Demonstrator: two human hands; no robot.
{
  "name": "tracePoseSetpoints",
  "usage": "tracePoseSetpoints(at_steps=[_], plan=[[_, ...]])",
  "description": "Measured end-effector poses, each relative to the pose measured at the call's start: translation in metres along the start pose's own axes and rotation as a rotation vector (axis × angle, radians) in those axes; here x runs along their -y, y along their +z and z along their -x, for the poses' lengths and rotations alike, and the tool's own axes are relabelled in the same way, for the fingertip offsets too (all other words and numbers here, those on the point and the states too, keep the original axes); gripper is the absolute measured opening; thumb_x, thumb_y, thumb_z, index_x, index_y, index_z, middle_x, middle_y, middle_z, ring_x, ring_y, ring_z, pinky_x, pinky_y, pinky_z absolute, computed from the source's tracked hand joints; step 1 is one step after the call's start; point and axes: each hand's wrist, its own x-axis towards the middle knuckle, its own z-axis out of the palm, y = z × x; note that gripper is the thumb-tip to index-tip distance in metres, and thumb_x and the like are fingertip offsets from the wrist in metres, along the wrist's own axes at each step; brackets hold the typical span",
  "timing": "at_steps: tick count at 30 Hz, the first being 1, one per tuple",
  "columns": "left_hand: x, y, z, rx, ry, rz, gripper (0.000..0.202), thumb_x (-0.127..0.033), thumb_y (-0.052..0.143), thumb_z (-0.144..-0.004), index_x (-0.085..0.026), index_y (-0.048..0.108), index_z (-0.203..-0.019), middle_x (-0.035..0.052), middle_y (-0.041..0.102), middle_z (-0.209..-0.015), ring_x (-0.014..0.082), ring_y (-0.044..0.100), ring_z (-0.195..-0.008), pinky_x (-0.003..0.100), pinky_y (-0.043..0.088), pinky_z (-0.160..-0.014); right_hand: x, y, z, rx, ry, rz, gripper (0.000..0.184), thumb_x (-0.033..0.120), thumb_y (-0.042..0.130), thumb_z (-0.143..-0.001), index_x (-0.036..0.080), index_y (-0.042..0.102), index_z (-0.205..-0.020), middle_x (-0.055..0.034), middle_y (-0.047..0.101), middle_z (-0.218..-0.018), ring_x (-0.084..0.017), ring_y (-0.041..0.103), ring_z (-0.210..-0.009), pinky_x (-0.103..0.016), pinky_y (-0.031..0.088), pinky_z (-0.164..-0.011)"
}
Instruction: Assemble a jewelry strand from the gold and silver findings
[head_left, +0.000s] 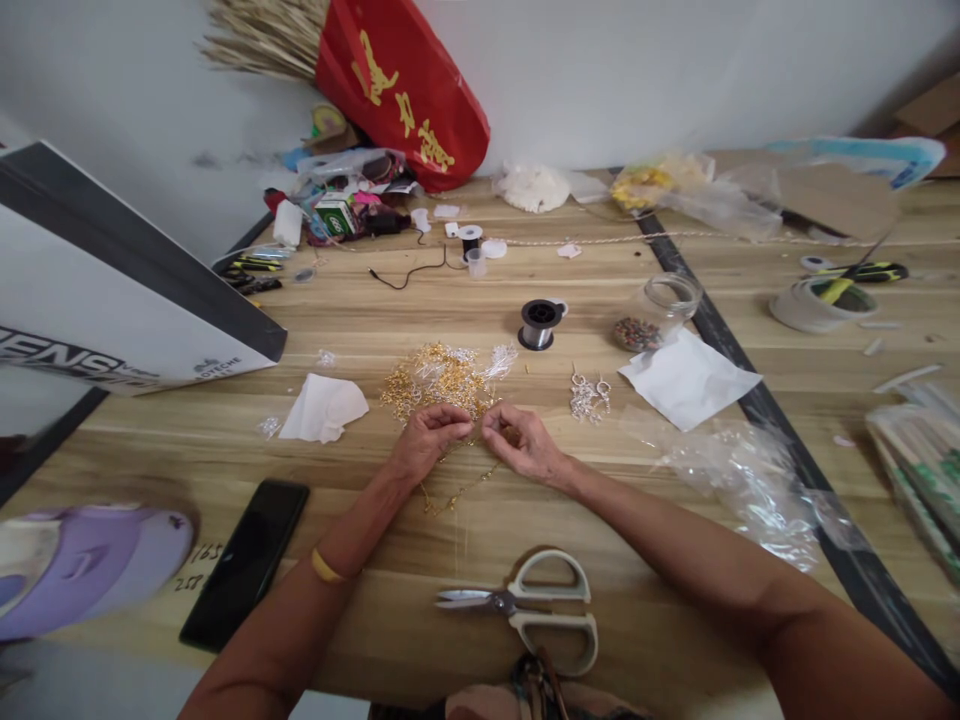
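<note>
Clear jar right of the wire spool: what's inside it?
Small multicoloured beads lie in the bottom of the clear jar; any beneath the visible ones are covered and cannot be seen.

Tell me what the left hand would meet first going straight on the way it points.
Most likely the fingers of the right hand, which face the left hand across a narrow gap. The gold and silver pile looks slightly off that line, though depth is unclear here.
</note>
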Motion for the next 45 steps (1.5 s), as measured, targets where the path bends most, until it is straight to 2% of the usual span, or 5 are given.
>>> tracePoseSetpoints(at_steps=[20, 33, 45], plan=[[-0.0012, 0.0006, 0.0010, 0.055, -0.015, -0.013, 0.022, -0.020, 0.086, -0.050, -0.014, 0.073, -0.066, 0.0012, 0.069, -0.062, 0.0098, 0.059, -0.057, 0.022, 0.046, -0.060, 0.0000, -0.0005, 0.0003, 0.011, -0.004, 0.004, 0.017, 0.032, 0.051, -0.089, 0.016, 0.054, -0.082, 0.0017, 0.050, -0.063, -0.010, 0.043, -0.055, -0.022, 0.035, -0.050], [0.0047, -0.0006, 0.0009, -0.028, 0.138, -0.215, 0.016, -0.021, 0.082, -0.056, -0.016, 0.074, -0.069, 0.0012, 0.070, -0.068, 0.0119, 0.060, -0.065, 0.024, 0.046, -0.067, -0.0031, 0.0013, 0.0009, -0.005, -0.009, -0.012, 0.012, 0.027, 0.052, -0.087, 0.017, 0.053, -0.081, 0.0023, 0.049, -0.063, -0.009, 0.043, -0.053, -0.020, 0.034, -0.048], [0.0045, -0.0006, 0.0029, -0.017, 0.161, -0.272, 0.016, -0.023, 0.081, -0.058, -0.016, 0.074, -0.071, 0.0012, 0.070, -0.070, 0.0125, 0.061, -0.066, 0.023, 0.047, -0.066, -0.0019, 0.0014, 0.0000, -0.005, 0.015, -0.001, 0.011, 0.026, 0.053, -0.085, 0.016, 0.053, -0.079, 0.0026, 0.049, -0.062, -0.008, 0.043, -0.053, -0.019, 0.035, -0.048]])
